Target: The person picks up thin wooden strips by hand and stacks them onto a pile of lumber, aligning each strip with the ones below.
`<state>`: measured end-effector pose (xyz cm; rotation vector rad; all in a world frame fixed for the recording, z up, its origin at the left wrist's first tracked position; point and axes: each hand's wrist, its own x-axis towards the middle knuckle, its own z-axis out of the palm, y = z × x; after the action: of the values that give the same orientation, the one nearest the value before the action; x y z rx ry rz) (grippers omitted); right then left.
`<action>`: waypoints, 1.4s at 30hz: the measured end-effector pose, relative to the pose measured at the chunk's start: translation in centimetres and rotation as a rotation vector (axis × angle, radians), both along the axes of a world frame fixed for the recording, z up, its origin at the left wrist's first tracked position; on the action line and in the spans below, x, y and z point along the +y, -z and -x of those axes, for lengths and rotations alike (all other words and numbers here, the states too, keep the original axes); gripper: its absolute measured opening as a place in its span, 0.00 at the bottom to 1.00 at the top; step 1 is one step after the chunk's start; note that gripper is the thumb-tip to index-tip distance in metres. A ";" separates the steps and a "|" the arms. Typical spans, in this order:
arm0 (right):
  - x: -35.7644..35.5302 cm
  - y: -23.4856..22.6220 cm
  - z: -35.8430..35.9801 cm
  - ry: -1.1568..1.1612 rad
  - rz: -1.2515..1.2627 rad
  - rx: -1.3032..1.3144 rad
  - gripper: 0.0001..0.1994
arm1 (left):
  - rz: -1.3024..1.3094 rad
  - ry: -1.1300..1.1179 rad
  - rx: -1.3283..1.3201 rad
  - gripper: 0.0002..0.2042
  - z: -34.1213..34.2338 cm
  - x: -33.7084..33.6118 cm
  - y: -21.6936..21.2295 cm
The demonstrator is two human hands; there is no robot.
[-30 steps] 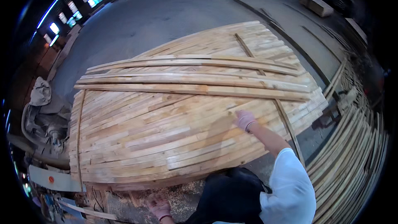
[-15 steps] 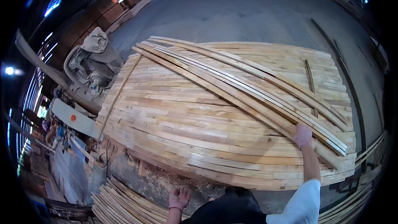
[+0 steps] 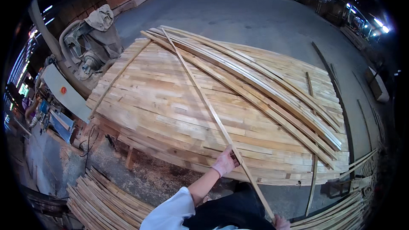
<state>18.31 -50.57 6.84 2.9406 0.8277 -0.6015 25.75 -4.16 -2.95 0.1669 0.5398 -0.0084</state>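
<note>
A long, thin wooden strip (image 3: 203,96) runs diagonally from the far edge of a broad stack of boards (image 3: 170,115) down to my body. My left hand (image 3: 226,162), in a pale pinkish glove, has its fingers closed round this strip near the stack's front edge. At the bottom edge of the view, my right hand (image 3: 281,222) grips the strip's near end; part of that hand is cut off. To the right, several more long strips (image 3: 260,102) lie slanted across the stack, apart from both hands.
A single cross strip (image 3: 117,81) lies along the stack's left side, beside a dusty machine (image 3: 91,51) and a pale panel with a red knob (image 3: 64,90). More strips are piled at the lower left (image 3: 102,200) and lower right (image 3: 341,211). Sawdust covers the floor in front.
My right hand has left the slanted strips and come down toward my body. My left hand has risen from its open pose and taken hold of one strip, now slanting toward me. The view has shifted.
</note>
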 end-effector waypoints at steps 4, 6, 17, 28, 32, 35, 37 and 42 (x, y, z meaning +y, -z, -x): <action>-4.9 -1.7 4.9 0.357 0.067 0.182 0.33 | -0.031 0.239 -0.230 0.15 1.8 -6.1 0.1; -6.7 -2.6 5.6 0.402 0.078 0.172 0.34 | 0.140 0.262 -0.124 0.12 4.6 -9.7 -0.8; -16.3 -4.2 -3.6 0.283 0.096 0.065 0.37 | 0.222 0.358 -0.225 0.19 12.4 -19.5 -3.4; -16.3 -4.3 -18.4 -0.042 0.025 0.019 0.41 | 0.001 0.164 0.123 0.24 15.3 -25.1 -0.4; -8.2 -2.1 -17.6 -0.195 -0.087 -0.005 0.43 | -0.206 -0.276 0.263 0.15 18.3 -19.8 -1.8; -0.2 -1.2 -13.1 -0.310 -0.218 -0.025 0.44 | -0.110 -0.359 0.215 0.17 18.0 -20.5 -2.3; 4.1 -2.2 -10.0 -0.402 -0.240 -0.020 0.45 | -0.045 -0.012 0.200 0.18 16.2 -24.1 -2.2; 6.4 -8.6 -11.7 -0.691 -0.061 0.081 0.37 | -0.283 -0.035 0.163 0.15 18.3 -20.1 -2.2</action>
<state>30.02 -44.15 15.42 2.4210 1.7647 -0.6328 7.42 -24.21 -0.74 0.4357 0.7058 0.0896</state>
